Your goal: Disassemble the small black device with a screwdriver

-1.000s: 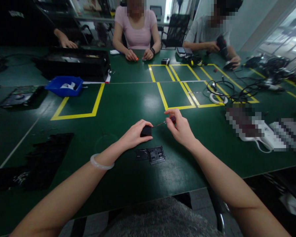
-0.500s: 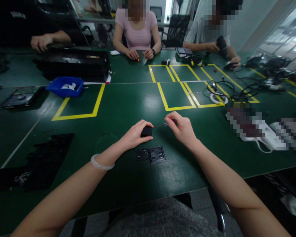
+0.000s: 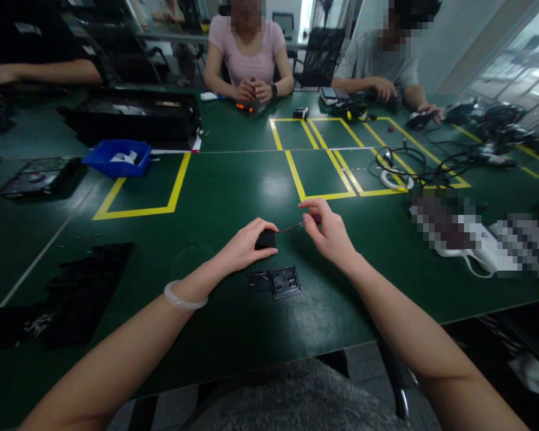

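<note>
My left hand [image 3: 250, 242] grips a small black box-shaped part [image 3: 266, 239] between thumb and fingers, low over the green table. In my right hand [image 3: 326, 226] is a screwdriver [image 3: 291, 227]; its thin shaft points left and its tip meets the right side of the black part. The handle is mostly hidden by my fingers, and the index finger is lifted off it. Just in front of the part lie a black plastic cover [image 3: 286, 282] and a smaller flat black piece [image 3: 259, 281] beside it, with tiny slivers, perhaps screws, on it.
Dark flat parts [image 3: 81, 287] lie at the left. Farther back are a blue tray [image 3: 117, 158], a black housing [image 3: 135, 117] and a circuit-board device [image 3: 38, 176]. Tangled cables [image 3: 417, 164] and a white power strip [image 3: 480, 239] are at the right. Several co-workers sit opposite.
My right index finger has lifted away from the screwdriver handle. The left hand has hardly moved. Across the table, one person's hands have come together, and the co-worker at far left has drawn an arm back.
</note>
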`<action>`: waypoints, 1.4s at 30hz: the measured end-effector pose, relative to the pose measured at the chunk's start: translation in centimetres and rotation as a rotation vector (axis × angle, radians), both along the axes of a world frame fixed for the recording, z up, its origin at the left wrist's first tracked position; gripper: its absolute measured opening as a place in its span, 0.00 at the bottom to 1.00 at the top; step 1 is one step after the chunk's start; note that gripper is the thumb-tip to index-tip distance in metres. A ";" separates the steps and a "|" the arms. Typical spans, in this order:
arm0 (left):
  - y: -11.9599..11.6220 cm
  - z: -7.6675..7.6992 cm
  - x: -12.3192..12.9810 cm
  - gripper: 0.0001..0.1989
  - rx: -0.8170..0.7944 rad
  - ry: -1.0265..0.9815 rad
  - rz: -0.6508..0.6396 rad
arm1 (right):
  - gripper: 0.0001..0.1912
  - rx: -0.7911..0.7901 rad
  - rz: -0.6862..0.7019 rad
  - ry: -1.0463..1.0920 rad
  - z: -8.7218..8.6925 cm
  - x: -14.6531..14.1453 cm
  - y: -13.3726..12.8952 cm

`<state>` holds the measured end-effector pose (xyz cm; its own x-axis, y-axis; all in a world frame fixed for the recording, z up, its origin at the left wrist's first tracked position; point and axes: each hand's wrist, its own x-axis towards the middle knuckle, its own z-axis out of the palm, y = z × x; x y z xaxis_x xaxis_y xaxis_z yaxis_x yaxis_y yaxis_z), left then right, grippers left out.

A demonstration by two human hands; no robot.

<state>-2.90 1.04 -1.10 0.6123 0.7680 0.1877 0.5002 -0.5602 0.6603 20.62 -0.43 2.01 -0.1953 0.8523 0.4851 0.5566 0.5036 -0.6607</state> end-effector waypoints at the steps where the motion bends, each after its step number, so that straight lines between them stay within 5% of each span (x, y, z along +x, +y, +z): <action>1: 0.0 0.0 0.0 0.18 0.001 0.002 0.000 | 0.10 -0.003 -0.003 0.000 0.0 0.0 0.0; 42: 0.1 0.0 -0.1 0.18 0.000 0.020 -0.002 | 0.10 -0.032 0.023 0.004 0.2 -0.1 -0.1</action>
<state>-3.03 1.15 -1.14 0.6173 0.7668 0.1759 0.5120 -0.5614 0.6502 20.52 -0.52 2.26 -0.2134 0.8627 0.4585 0.5421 0.4950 -0.6790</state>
